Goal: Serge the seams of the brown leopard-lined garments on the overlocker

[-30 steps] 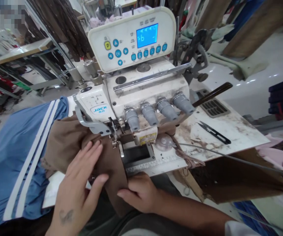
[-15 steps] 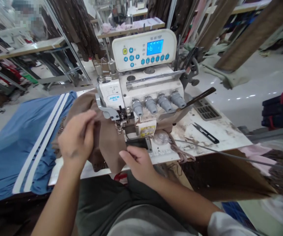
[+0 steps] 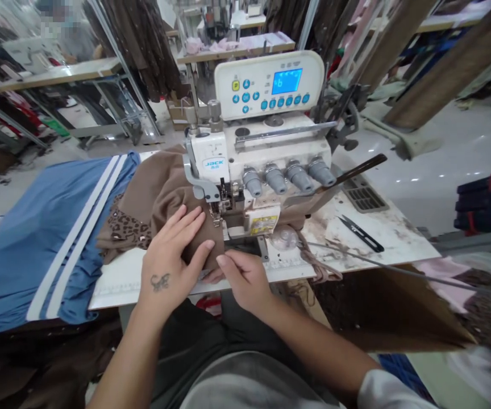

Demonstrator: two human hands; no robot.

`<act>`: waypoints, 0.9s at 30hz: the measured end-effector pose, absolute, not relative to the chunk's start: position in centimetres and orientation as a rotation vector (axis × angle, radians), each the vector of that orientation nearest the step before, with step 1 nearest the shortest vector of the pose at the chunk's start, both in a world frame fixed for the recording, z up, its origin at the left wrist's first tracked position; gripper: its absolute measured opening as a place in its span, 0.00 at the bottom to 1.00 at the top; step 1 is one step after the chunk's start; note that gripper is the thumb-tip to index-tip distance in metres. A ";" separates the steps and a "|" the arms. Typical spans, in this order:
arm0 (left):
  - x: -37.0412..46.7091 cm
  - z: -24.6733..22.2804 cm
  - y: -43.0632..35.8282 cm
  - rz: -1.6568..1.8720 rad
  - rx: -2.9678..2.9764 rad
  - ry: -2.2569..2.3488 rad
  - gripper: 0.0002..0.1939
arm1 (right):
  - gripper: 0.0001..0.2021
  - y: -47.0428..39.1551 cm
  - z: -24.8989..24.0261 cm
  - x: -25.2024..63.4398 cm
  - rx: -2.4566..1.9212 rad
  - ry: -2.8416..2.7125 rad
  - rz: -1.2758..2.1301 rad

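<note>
Pinched at its near edge by the right hand (image 3: 245,278), with the left hand (image 3: 173,258) spread flat on top, brown cloth (image 3: 160,187) lies on a white table (image 3: 117,284), its long axis slanting away leftward beside a sewing machine (image 3: 271,150).

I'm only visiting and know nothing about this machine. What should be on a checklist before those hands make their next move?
1. Left hand flat on the brown fabric: ok.
2. Right hand gripping the fabric's near edge: ok, thumb and fingers pinch it.
3. Left fingertips well away from the presser foot: not ok, they rest close beside it.
4. Fabric properly seated under the foot: cannot tell, that spot is too small to see.
5. Blue striped fabric away from the foot: ok, it lies off to the left.
6. Black snips away from both hands: ok, they lie to the right.
</note>
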State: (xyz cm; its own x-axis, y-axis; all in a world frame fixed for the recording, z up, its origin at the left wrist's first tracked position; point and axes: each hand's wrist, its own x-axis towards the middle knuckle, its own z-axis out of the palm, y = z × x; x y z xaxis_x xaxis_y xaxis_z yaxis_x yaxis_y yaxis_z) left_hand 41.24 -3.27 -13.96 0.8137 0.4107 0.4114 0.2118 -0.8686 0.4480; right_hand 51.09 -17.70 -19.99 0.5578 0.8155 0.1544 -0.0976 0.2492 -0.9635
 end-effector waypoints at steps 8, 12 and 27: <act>43.5 -14.1 -1.2 0.635 2.629 0.599 0.29 | 0.25 -17.1 -19.0 51.9 -1.115 -0.595 0.720; 44.9 -14.2 1.7 0.556 2.564 0.541 0.23 | 0.26 -17.4 -20.7 52.1 -1.149 -0.532 0.780; 37.7 -19.4 -4.9 1.096 2.043 0.966 0.16 | 0.18 -18.1 -22.9 53.0 -1.219 -0.913 0.788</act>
